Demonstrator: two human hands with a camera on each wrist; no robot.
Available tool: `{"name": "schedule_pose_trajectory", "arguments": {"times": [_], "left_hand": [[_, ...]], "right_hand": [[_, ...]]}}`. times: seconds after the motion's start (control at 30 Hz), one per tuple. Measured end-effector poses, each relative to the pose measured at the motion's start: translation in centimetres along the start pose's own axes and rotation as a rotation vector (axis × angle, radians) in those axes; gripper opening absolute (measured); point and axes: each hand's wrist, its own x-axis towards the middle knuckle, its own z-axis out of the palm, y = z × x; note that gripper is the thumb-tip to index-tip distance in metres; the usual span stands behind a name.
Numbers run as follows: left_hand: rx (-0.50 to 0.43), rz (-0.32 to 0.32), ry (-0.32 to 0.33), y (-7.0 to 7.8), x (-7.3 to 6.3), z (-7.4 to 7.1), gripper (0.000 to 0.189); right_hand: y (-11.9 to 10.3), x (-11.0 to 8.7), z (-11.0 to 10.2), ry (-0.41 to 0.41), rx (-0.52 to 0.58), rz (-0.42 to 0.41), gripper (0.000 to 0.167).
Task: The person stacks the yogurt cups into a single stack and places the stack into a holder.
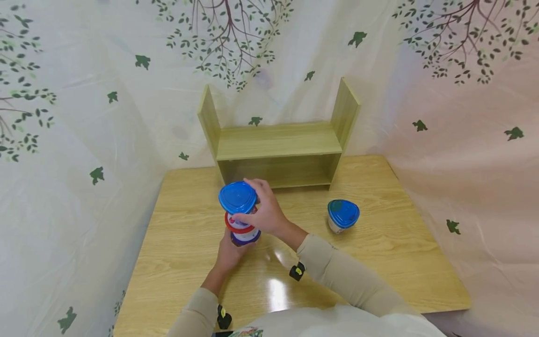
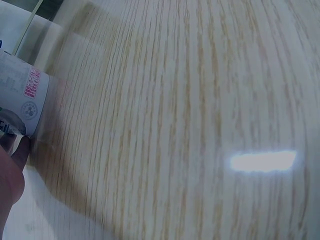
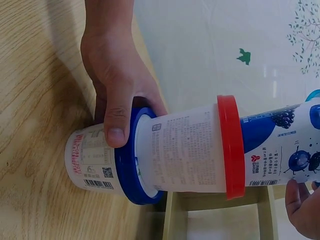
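Three yogurt tubs stand stacked on the table in the head view. At the bottom is a tub with a dark blue lid (image 3: 94, 160); on it stands a white tub with a red lid (image 3: 187, 150). The top tub (image 3: 280, 145) has berry pictures and a bright blue lid (image 1: 237, 196). My left hand (image 1: 229, 255) grips the bottom tub around its lid, thumb on the side in the right wrist view. My right hand (image 1: 269, 213) holds the top tub, thumb and fingers on its sides. The left wrist view catches only part of a tub (image 2: 25, 95) and fingers.
Another tub with a blue lid (image 1: 343, 214) stands apart on the right of the wooden table (image 1: 379, 262). Behind the stack is a two-level wooden shelf (image 1: 280, 140) with upright side panels. A leaf-patterned curtain (image 1: 126, 140) hangs around the table.
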Motion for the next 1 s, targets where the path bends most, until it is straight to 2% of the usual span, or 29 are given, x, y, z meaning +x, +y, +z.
{"name": "schedule_pose_trajectory", "arguments": {"times": [0.33,0.77,0.9,1.0], "left_hand": [[0.015,-0.020,0.002,0.1,-0.1,-0.1,0.095],[0.022,-0.006,0.007,0.0,-0.1,-0.1,0.094],[0.012,-0.006,0.012,0.0,-0.1,-0.2,0.093],[0.003,-0.010,0.010,-0.2,0.0,-0.1,0.093]], "right_hand": [[0.1,-0.3,0.0,0.038,0.002,0.022,0.088],[0.0,-0.5,0.4,0.020,-0.058,0.019,0.095],[0.5,-1.2,-0.8,0.024,-0.095,-0.015,0.094],[2.1,-2.3,-3.0,0.063,-0.114,-0.018,0.088]]}}
